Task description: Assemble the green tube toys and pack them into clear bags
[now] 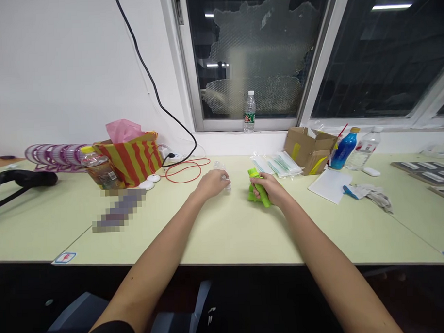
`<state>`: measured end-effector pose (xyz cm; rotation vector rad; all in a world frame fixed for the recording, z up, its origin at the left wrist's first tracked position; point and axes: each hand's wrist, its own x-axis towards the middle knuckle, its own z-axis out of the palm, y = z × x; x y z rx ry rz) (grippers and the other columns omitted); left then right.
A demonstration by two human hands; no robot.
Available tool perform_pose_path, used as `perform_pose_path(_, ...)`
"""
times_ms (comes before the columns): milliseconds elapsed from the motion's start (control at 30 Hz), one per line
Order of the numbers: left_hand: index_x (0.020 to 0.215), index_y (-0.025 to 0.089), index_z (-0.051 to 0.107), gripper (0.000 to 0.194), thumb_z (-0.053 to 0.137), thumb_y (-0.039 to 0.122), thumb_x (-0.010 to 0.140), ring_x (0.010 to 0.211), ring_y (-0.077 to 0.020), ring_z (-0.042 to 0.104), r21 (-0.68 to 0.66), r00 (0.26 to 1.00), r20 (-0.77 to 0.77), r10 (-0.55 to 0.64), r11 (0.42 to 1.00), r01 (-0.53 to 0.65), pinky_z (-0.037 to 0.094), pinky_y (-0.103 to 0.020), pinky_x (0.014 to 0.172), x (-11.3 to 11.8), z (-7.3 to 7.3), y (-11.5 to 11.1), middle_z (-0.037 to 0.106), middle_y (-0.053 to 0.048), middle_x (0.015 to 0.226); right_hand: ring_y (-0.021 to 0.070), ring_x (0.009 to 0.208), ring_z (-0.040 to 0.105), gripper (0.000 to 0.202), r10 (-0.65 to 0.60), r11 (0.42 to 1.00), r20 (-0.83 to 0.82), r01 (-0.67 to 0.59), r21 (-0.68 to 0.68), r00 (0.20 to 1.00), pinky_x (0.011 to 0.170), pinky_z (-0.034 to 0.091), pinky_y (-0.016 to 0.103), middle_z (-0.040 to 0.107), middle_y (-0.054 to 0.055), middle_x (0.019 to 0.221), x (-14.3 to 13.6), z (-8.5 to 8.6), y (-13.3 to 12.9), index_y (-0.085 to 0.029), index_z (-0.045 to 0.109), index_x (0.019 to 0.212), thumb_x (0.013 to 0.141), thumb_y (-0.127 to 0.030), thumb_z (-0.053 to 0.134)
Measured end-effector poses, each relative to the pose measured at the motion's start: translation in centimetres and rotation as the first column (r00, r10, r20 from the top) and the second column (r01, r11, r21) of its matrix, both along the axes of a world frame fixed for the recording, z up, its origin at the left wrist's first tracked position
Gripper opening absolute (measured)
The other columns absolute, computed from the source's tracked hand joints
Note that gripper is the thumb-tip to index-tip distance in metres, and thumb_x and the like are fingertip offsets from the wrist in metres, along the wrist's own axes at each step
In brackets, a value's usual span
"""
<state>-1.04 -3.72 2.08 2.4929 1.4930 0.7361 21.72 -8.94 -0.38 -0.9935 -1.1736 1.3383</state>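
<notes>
In the middle of the pale table [224, 234], my left hand [211, 185] is closed round a clear plastic object [228, 187], perhaps a small bottle. Parts of it show above and beside the fingers, while the rest is hidden. To its right, my right hand [271, 186] grips a bright green plastic object [261, 193] with a ribbed, rounded upper end. That green piece tilts close to the tabletop, and its exact kind is not clear. A gap separates the two hands.
At left stand a striped bag [134, 160], a brown drink bottle [101, 168] and a red cable [188, 175]. Behind lie packaged items [278, 163] and a cardboard box [310, 149]. A blue bottle [344, 148], white paper [328, 186] and a glove [370, 194] are at right.
</notes>
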Motion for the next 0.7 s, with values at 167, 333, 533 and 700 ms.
perform_pose_path(167, 0.093, 0.023, 0.073, 0.023, 0.059, 0.036, 0.081, 0.093, -0.0282, 0.065, 0.021, 0.992, -0.123, 0.015, 1.000, -0.013, 0.046, -0.035, 0.076, 0.5, -1.3, 0.7, 0.072, -0.011, 0.101, 0.0114, 0.049, 0.052, 0.040, 0.027, 0.999, 0.019, -0.027, 0.027, 0.999, 0.041, 0.042, 0.027, 0.057, -0.002, 0.072, -0.1, -0.3, 0.1, -0.022, 0.048, 0.085, 0.069, -0.037, 0.081)
perform_pose_path(333, 0.088, 0.022, 0.072, 0.016, 0.062, 0.032, 0.080, 0.089, -0.0298, 0.065, 0.048, 0.995, -0.103, -0.006, 0.999, 0.011, 0.044, -0.037, 0.074, 0.3, -2.1, 1.1, 0.071, -0.012, 0.094, 0.0118, 0.051, 0.053, 0.041, 0.039, 0.999, 0.013, -0.039, 0.037, 0.999, 0.042, 0.042, 0.027, 0.058, -0.001, 0.074, 0.1, -0.6, 0.1, -0.022, 0.048, 0.087, 0.069, -0.038, 0.081)
perform_pose_path(533, 0.103, 0.023, 0.064, 0.038, 0.072, 0.040, 0.071, 0.071, -0.0232, 0.060, -0.044, 0.976, 0.213, 0.034, 0.999, -0.025, 0.042, -0.034, 0.069, -0.8, -1.5, 0.9, 0.065, -0.004, 0.077, 0.0119, 0.051, 0.053, 0.039, 0.051, 0.998, 0.019, -0.052, 0.047, 0.999, 0.042, 0.042, 0.027, 0.057, -0.001, 0.074, 0.1, -0.7, 0.2, -0.022, 0.048, 0.086, 0.070, -0.039, 0.080)
perform_pose_path(700, 0.107, 0.022, 0.048, 0.032, 0.057, 0.027, 0.076, 0.075, -0.0167, 0.062, -0.142, 0.710, 0.700, 0.074, 0.989, 0.037, 0.045, -0.031, 0.074, -2.4, -2.4, 1.4, 0.058, 0.001, 0.080, 0.0116, 0.051, 0.053, 0.036, 0.065, 0.996, 0.018, -0.066, 0.054, 0.998, 0.043, 0.042, 0.028, 0.057, -0.001, 0.075, 0.1, -0.8, 0.2, -0.022, 0.049, 0.086, 0.072, -0.038, 0.078)
